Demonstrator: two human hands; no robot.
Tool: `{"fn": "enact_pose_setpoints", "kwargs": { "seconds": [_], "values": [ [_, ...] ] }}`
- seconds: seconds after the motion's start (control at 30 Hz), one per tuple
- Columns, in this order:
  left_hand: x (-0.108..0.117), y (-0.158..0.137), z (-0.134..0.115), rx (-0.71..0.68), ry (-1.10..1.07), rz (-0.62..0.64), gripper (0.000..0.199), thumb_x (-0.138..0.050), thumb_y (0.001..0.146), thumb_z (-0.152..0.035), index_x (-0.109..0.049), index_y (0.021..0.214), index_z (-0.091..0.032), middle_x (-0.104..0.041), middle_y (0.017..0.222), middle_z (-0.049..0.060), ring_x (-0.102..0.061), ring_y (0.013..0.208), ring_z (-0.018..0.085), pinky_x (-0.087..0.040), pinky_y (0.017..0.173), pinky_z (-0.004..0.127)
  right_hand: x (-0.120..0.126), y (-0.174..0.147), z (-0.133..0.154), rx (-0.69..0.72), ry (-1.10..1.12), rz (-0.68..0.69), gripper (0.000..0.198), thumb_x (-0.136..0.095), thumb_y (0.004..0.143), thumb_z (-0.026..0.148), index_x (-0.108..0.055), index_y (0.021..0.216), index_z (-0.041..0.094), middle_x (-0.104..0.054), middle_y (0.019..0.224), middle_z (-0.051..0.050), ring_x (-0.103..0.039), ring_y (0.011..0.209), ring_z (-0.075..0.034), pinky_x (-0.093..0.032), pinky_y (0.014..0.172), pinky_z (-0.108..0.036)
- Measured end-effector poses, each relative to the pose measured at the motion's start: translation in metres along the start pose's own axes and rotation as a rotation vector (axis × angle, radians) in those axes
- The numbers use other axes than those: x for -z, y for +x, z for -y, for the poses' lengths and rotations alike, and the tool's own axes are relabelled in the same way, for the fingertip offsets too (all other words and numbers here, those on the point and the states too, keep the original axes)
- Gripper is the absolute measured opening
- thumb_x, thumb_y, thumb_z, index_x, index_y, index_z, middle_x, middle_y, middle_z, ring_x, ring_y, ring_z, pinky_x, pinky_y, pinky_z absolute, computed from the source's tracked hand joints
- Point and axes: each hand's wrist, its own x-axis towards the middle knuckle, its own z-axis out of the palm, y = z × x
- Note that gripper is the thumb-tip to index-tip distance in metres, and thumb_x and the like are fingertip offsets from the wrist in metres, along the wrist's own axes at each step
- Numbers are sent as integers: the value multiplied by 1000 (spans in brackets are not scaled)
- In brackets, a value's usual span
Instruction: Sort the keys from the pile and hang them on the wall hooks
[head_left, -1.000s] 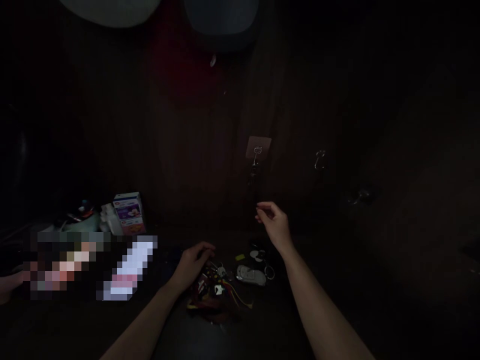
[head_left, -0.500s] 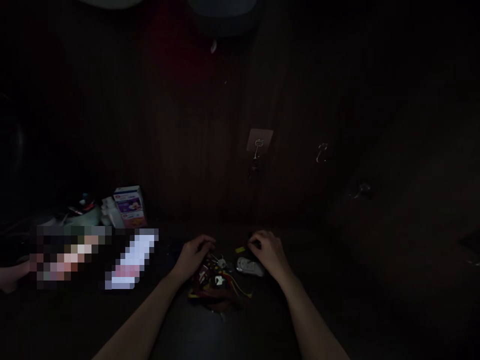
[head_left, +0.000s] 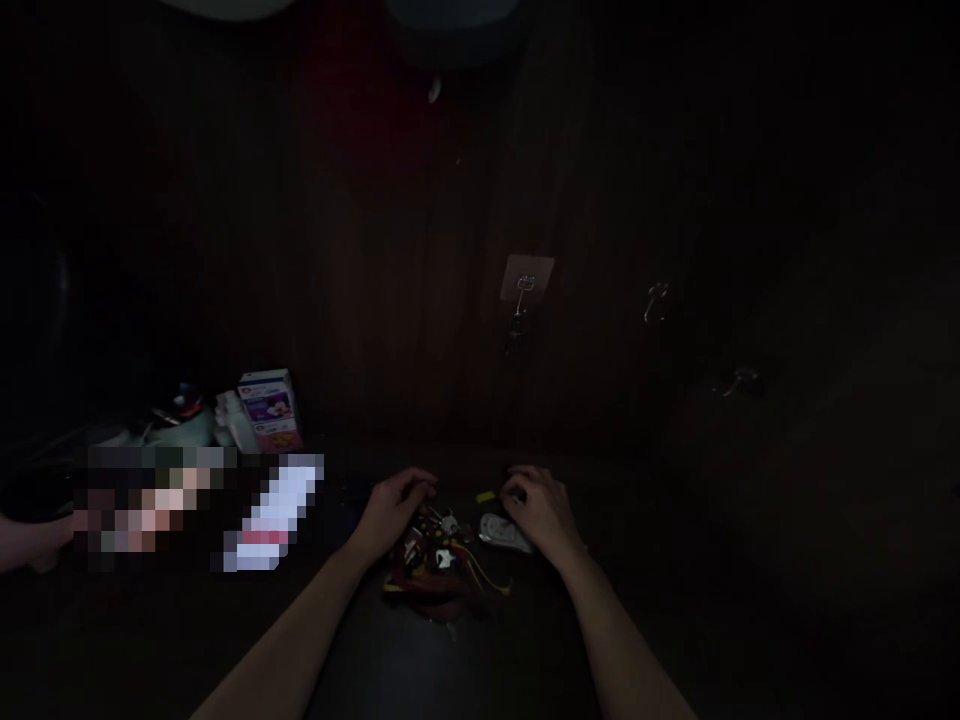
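In dim light, my left hand (head_left: 390, 512) has its fingers curled, with thumb and forefinger near each other at the upper left of a small pile. The pile holds keys (head_left: 448, 524), a small pale metal piece (head_left: 445, 559) and red and yellow straps or cords (head_left: 480, 578). My right hand (head_left: 541, 505) is bent in a pinch; what lies between its fingertips is too dark to make out. Beside and partly under it lies a grey oval device (head_left: 499, 531), its kind unclear. A small yellow piece (head_left: 486, 497) lies between the hands.
At left stand a purple-and-orange box (head_left: 271, 410) and a white bottle (head_left: 238, 424). Blurred-out bright patches (head_left: 277, 515) lie before them, with part of another person's arm (head_left: 34, 545) at the edge. Metal hooks (head_left: 658, 302) are on the dark panel (head_left: 405, 300); one has dark things hanging.
The whole view has shifted slightly to the right. Both hands keep nearly the same pose beside the pile, and the things between them look unmoved.
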Motion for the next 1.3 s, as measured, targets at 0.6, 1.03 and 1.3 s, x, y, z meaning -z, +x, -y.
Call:
{"fn": "enact_pose_setpoints", "kwargs": {
  "seconds": [0.6, 1.03, 1.3],
  "values": [
    [-4, -16, -22, -383, 295, -42, 31, -52, 84, -31, -60, 113, -23, -65, 108, 6, -57, 103, 22, -41, 93, 37, -3, 0, 55, 186, 689, -130, 9, -58, 80, 28, -65, 76, 23, -63, 76, -1, -59, 76, -16, -45, 71, -27],
    [-8, -15, -32, -155, 79, 27, 22, -53, 82, -33, -65, 96, -21, -70, 87, -1, -63, 81, 15, -47, 75, 23, -2, 0, 65, -62, 884, -37, 15, -62, 75, 36, -69, 80, 23, -69, 80, -1, -62, 78, -19, -47, 73, -28],
    [-7, -14, -30, -130, 1, 23, 27, -47, 84, -38, -64, 90, -19, -68, 83, 0, -60, 79, 15, -46, 71, 23, -6, 1, 62, -129, 980, 36, 23, -61, 74, 41, -69, 83, 21, -69, 78, -3, -62, 73, -18, -48, 66, -28]
  ]
}}
